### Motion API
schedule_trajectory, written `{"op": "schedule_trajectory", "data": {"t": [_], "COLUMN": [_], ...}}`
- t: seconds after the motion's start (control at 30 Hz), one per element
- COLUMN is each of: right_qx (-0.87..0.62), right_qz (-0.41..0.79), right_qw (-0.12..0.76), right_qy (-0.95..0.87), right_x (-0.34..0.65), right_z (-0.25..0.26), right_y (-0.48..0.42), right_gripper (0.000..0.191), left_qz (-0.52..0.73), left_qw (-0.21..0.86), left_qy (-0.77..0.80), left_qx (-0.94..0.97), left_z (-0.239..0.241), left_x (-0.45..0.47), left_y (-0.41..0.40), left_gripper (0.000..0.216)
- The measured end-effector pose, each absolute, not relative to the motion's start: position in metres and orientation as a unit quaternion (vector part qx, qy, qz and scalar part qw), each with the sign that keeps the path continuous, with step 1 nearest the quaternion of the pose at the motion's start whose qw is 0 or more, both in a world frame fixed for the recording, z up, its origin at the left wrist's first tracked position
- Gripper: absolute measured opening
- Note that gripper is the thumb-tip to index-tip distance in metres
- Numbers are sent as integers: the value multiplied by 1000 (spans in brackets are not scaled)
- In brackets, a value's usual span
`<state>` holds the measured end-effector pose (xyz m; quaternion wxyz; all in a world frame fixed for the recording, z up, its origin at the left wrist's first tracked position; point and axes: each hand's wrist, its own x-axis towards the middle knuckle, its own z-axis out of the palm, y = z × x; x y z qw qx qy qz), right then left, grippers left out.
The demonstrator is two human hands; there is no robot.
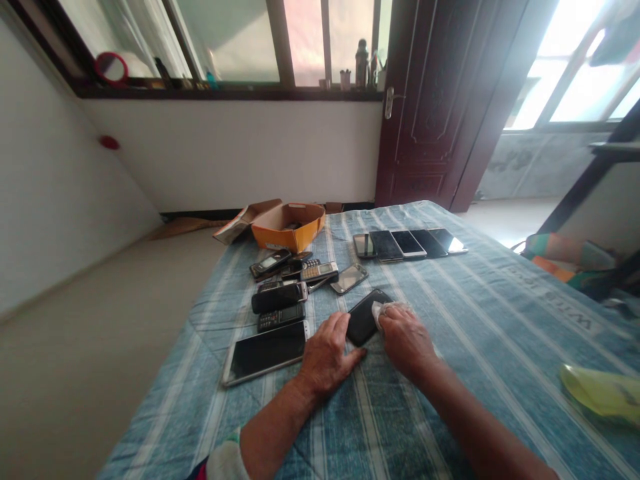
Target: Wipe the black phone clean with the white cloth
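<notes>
On a striped blue bedcover (500,320), the left hand (327,353) has its fingers spread, steadying a black phone (361,320) just ahead. The right hand (406,339) pinches a white cloth (384,309) against it. The row of phones (410,243) beyond looks finished. The heap (287,283) further left seemingly waits.

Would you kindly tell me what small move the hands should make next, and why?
Probably draw the white wipe in the right hand along the black phone; the left hand steadies its left side, and the wipe covers only one edge.

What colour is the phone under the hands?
The phone is black; the head view shows it.
</notes>
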<state>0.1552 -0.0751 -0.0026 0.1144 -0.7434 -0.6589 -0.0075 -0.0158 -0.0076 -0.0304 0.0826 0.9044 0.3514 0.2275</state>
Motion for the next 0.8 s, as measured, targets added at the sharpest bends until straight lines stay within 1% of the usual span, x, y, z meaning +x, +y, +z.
{"op": "schedule_trajectory", "data": {"t": [0.17,0.27,0.37,0.47,0.6,0.8], "right_qx": [-728,-696,-658,-643,-659,-716], "right_qz": [8,31,64,78,60,21], "right_qw": [106,137,175,191,189,176], "right_qy": [-677,-704,-730,-738,-725,-676], "right_x": [139,127,119,118,125,149], "right_z": [2,4,3,3,0,-7], "right_y": [-79,-83,-86,-88,-85,-76], "right_gripper": [23,23,22,21,23,28], "left_qz": [231,224,208,199,206,212], "left_qw": [80,73,67,72,77,85], "left_qy": [346,348,344,342,345,336], "left_qx": [906,907,913,916,913,914], "left_z": [-27,-25,-25,-25,-22,-22], "left_x": [-14,-14,-15,-16,-15,-15], "left_y": [-8,-7,-6,-6,-8,-9], "left_gripper": [54,51,54,56,53,60]}}
